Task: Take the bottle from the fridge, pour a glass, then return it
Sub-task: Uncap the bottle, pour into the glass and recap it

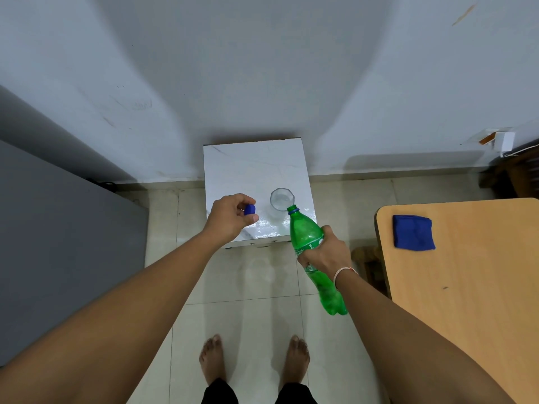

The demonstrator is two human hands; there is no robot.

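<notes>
Centrally, a green plastic bottle [306, 237] is gripped around its middle by the right hand [328, 252], fingers wrapped over the label. The bottle is tilted, its open neck brought to the near rim of a clear glass [281, 199], which stands on a small white marble-topped surface [253, 164] set against the wall. Whether liquid is flowing cannot be told. A blue cap [249, 209] is pinched between the thumb and fingers of the left hand [230, 215], which is held above the near left part of the white surface, just beside the glass and apart from the bottle. A pale thread band [342, 274] is worn on the right wrist. To the right, a wooden surface [466, 287] is seen with a folded blue cloth [412, 233] lying near its far corner; it stands well apart from the glass. A grey appliance side [58, 243] fills the left edge. Bare feet [211, 357] are planted on the tiled floor [242, 330] below. Nothing lies between the bottle's neck and the glass.
</notes>
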